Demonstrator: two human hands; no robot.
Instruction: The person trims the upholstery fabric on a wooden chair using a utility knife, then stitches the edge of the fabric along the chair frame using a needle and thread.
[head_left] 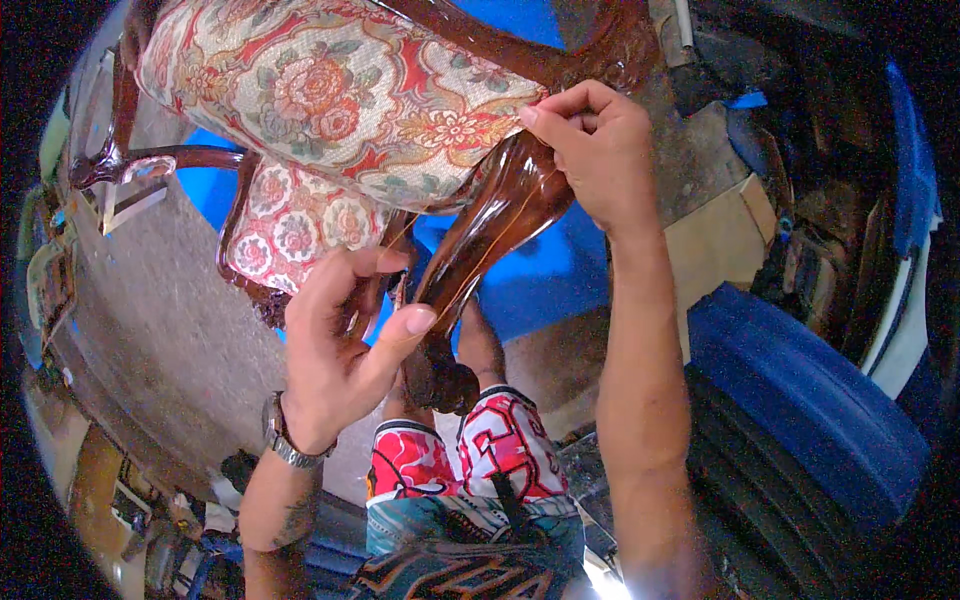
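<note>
A chair with floral tapestry upholstery (320,95) in cream, red and green lies at a tilt before me. Its curved, glossy dark wooden leg (500,225) slopes down toward me. My right hand (600,140) is closed, thumb and forefinger pinching the fabric's edge at the corner where upholstery meets wood. Beside the leg's lower part is my left hand (345,345), thumb and forefinger apart. Its other fingers curl partly out of sight, near a small dark thing I cannot make out. A thin orange line runs along the leg; whether thread or reflection, I cannot tell.
A second floral panel (305,225) with round medallions and a carved wooden arm (200,157) belong to the chair. Bright blue material (540,270) lies beneath it. Right are cardboard (720,240) and a blue padded piece (800,380). A concrete floor (150,290) shows left.
</note>
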